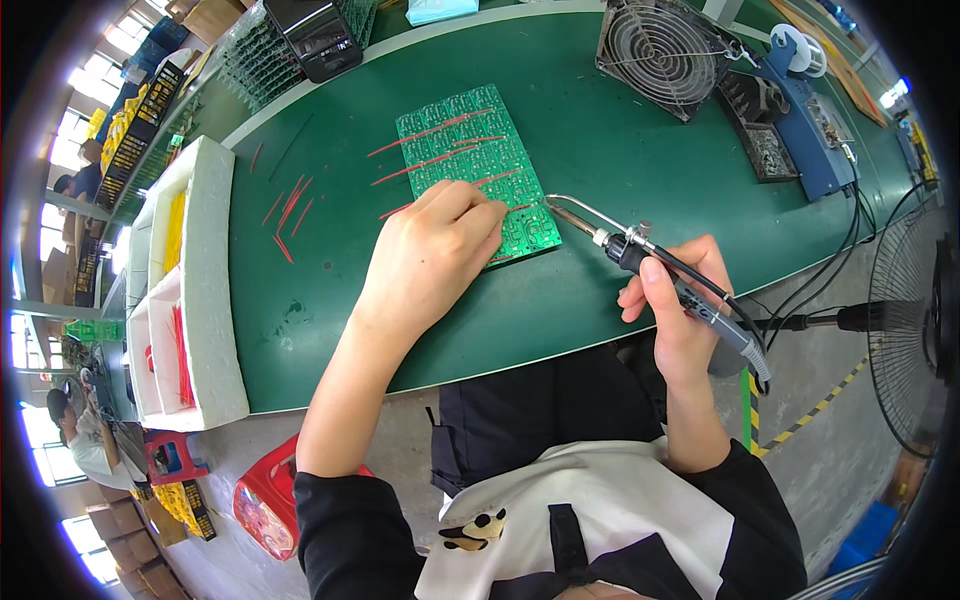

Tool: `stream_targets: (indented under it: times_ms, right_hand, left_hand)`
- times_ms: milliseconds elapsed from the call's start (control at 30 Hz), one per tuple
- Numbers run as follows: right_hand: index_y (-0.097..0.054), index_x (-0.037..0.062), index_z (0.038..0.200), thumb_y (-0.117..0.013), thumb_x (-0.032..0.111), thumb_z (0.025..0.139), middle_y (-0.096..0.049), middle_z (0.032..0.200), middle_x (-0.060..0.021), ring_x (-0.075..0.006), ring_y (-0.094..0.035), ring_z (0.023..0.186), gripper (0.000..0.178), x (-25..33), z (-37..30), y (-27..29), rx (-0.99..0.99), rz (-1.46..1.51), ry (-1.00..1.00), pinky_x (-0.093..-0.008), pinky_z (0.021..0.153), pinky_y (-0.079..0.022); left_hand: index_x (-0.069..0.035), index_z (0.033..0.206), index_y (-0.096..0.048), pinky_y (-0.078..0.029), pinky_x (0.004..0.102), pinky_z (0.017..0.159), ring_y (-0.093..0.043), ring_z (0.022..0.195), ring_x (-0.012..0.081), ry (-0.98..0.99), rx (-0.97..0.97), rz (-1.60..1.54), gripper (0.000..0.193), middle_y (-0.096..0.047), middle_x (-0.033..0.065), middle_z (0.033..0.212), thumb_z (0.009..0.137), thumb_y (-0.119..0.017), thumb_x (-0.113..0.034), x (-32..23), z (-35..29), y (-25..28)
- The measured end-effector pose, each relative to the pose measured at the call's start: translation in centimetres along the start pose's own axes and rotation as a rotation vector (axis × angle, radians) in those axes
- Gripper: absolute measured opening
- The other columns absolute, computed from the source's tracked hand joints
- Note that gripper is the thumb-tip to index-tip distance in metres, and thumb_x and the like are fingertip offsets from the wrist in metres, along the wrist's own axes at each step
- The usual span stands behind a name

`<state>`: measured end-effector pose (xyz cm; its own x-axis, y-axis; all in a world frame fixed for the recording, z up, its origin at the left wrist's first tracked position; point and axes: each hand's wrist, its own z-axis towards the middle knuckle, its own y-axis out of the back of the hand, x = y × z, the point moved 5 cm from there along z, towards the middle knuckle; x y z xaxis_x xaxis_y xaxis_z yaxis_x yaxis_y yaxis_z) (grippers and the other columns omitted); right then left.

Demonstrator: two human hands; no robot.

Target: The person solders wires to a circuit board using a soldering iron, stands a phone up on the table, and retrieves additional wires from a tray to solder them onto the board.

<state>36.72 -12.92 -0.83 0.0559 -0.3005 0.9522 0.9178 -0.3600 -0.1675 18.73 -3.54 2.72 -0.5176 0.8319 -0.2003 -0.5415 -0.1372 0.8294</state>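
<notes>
A green circuit board panel [470, 150] lies tilted on the green work table, with several red wires [430, 132] laid across it, their ends overhanging its left edge. My left hand [440, 240] rests over the board's lower part, fingers closed in a pinch. A red wire end shows just right of its fingertips; the fingertips themselves are hidden. In my right hand [690, 300] is a soldering iron [632, 256] with a thin metal solder-feed tube clamped along it. Its tip points left and sits at the board's right edge, close to the wire end.
Loose red wires [290, 207] lie left of the board. A white foam box [215, 300] with yellow and red wires stands at the left edge. At the back right are a fume fan [662, 55], an iron stand [765, 140] and a blue solder-feeder unit [815, 130]; black cables hang rightward.
</notes>
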Motion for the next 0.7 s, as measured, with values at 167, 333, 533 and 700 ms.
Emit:
stream_targets:
  times_ms: [167,333,533,700]
  right_hand:
    - [-0.046,-0.0001,0.082,-0.06,0.005,0.083,-0.059,0.067,-0.0096,-0.0098,-0.058,0.053,0.015,-0.02,-0.01,-0.14,0.015,-0.002,-0.009,-0.0208,0.046,-0.048]
    - [-0.046,0.0,0.081,-0.06,0.006,0.083,-0.059,0.068,-0.0095,-0.0098,-0.058,0.054,0.016,0.09,-0.04,-0.12,0.032,-0.03,-0.006,-0.0207,0.046,-0.048]
    - [-0.046,0.0001,0.081,-0.061,0.006,0.083,-0.059,0.068,-0.0094,-0.0095,-0.057,0.054,0.016,0.08,-0.05,-0.2,0.034,-0.035,-0.008,-0.021,0.046,-0.048]
    - [-0.046,0.0001,0.08,-0.06,0.007,0.083,-0.059,0.067,-0.01,-0.0102,-0.057,0.052,0.016,0.17,-0.07,-0.2,0.047,-0.045,-0.009,-0.0213,0.047,-0.047]
  left_hand:
    - [-0.004,0.083,-0.064,-0.048,0.0306,0.057,-0.058,0.066,0.0208,-0.012,0.004,0.002,0.014,-0.058,0.0051,0.077,0.069,-0.066,-0.002,0.01,-0.09,0.04]
    - [-0.004,0.083,-0.064,-0.048,0.0309,0.058,-0.058,0.067,0.0208,-0.012,0.006,0.009,0.014,-0.057,0.0049,0.077,0.069,-0.066,-0.002,0.04,-0.15,-0.04]
    - [-0.004,0.082,-0.064,-0.049,0.0311,0.058,-0.058,0.068,0.0206,-0.015,0.002,0.011,0.013,-0.057,0.0047,0.077,0.069,-0.066,-0.002,0.06,-0.15,-0.11]
    - [-0.004,0.082,-0.064,-0.049,0.0309,0.059,-0.058,0.069,0.0204,-0.019,0.011,0.025,0.013,-0.057,0.0045,0.077,0.069,-0.066,-0.002,-0.01,-0.12,-0.12]
